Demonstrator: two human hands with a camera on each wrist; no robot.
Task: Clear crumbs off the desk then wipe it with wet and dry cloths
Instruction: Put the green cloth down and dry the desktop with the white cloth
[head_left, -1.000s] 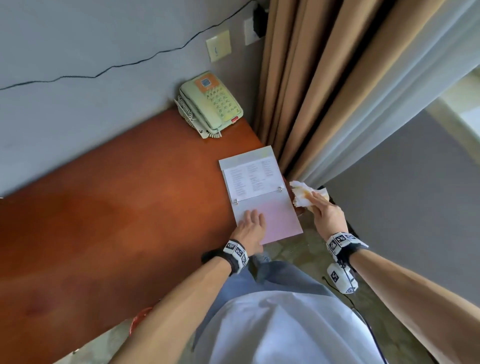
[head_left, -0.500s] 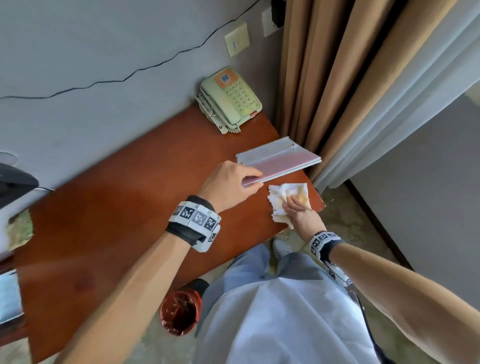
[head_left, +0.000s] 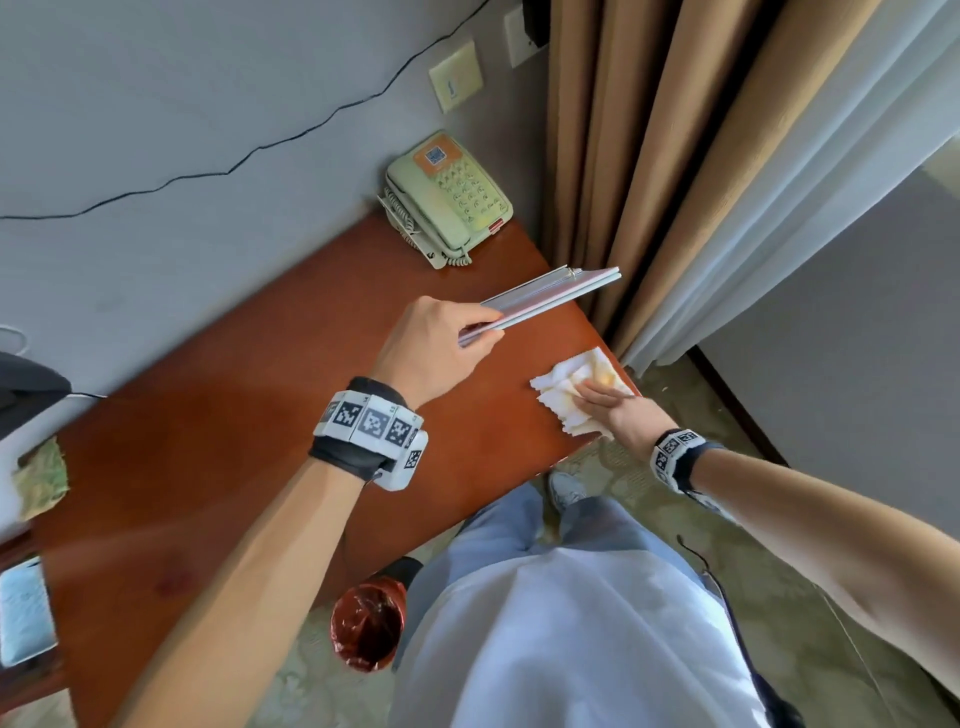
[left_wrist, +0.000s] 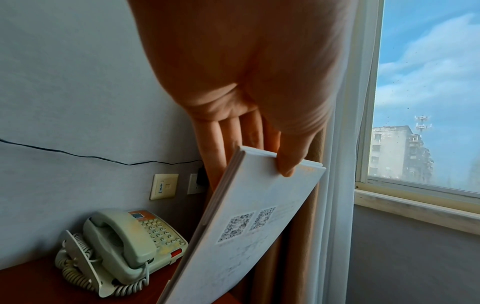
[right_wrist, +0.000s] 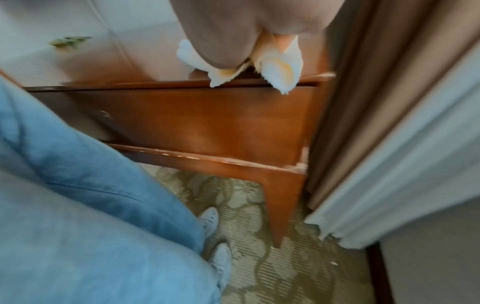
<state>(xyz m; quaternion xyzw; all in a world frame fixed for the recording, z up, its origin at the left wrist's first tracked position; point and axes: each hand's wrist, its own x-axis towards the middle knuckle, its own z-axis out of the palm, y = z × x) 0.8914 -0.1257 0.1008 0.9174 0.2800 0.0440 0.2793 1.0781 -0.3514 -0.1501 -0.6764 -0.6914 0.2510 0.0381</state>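
Desk (head_left: 249, 467), red-brown wood, against the wall; cloth (head_left: 566, 395) at its right front corner, hanging partly over the edge. Right hand (head_left: 618, 410) pressing flat on the cloth, fingers straight. Left hand (head_left: 431, 348) pinching a closed binder (head_left: 550, 299), thumb on the cover, fingers behind, lifted clear of the desktop.

Risks, as judged: binder slipping from a one-corner pinch and dropping onto the phone (head_left: 447, 197) just beyond; cloth sliding off the corner; crumbs pushed onto the carpet (head_left: 779, 597), missing the bin (head_left: 366, 629) well to the left.

Two QR codes on the binder cover (left_wrist: 246, 224); surrounding print too blurred to read. Wall plate (left_wrist: 164, 186) label unreadable.
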